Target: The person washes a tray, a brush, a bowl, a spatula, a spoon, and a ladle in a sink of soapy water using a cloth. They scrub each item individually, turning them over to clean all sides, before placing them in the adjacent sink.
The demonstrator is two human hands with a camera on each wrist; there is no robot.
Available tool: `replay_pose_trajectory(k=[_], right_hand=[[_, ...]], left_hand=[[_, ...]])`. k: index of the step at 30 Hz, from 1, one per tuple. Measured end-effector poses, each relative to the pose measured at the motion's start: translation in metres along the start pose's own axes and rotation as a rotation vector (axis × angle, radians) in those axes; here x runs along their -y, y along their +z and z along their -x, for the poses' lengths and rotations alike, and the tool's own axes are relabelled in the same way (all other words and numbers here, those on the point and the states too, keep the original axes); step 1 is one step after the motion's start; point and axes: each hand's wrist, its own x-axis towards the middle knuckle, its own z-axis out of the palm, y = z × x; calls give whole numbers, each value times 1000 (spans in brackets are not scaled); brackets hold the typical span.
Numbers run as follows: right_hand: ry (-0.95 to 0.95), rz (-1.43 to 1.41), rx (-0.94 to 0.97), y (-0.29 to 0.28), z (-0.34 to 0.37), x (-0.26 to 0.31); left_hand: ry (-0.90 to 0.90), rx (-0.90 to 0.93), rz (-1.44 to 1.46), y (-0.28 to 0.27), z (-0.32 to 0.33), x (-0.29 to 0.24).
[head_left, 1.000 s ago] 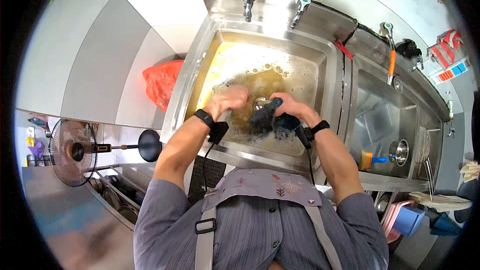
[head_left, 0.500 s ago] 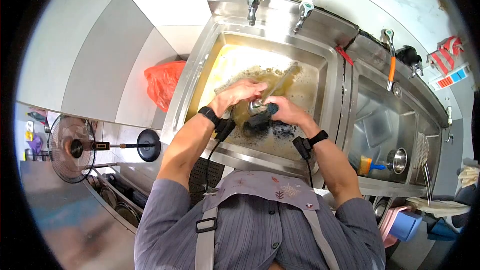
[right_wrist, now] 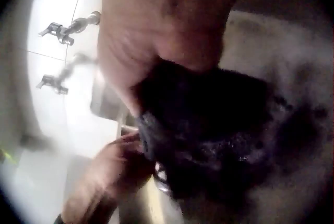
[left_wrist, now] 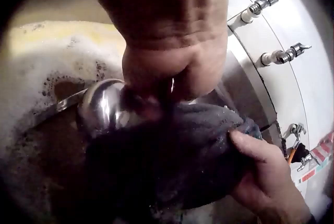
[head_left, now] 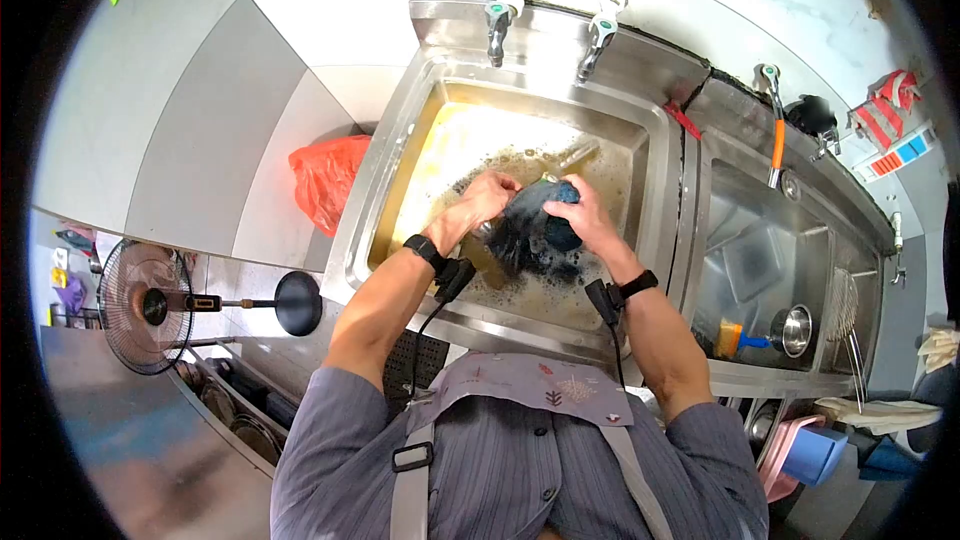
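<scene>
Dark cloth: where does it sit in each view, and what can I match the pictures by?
Head: dark cloth near the centre, gripped by the right hand.
Left wrist: cloth in the lower middle.
Right wrist: cloth around the centre, dim.
Shared landmark: two wall taps, top middle in head, upper right in left wrist, upper left in right wrist.

The cloth (head_left: 528, 227) looks matt, the utensil (left_wrist: 106, 106) glossy metal.

Both arms (head_left: 375, 310) angle inward; the left hand (head_left: 487, 199) is near the right hand (head_left: 590, 217), which grips, thumb (head_left: 560, 209) uppermost.
</scene>
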Motion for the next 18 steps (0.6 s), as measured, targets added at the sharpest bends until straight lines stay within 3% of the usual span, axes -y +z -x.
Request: replay_pose_trajectory(k=[3,5,8,13,15,17,18], right_hand=[[-32,11,-103,15,-5,-7],[18,128,-215,22,-10,-12],[141,144,-319,21,-27,-36],[336,57,-405,-2,-37,-9],[378,205,-521,-18,-54,-29],[524,101,-478,-38,-48,2],[486,320,-540,-42,-57,-19]], left_hand=[[-17,113,1,9,3,-1],[205,-7,-161,24,-3,13],[164,-59,-191,32,8,13],[54,-37,-165,27,23,7],[98,-62,-190,26,30,13],[138,-90,-215,22,36,23],[136,-69,-200,19,39,28]])
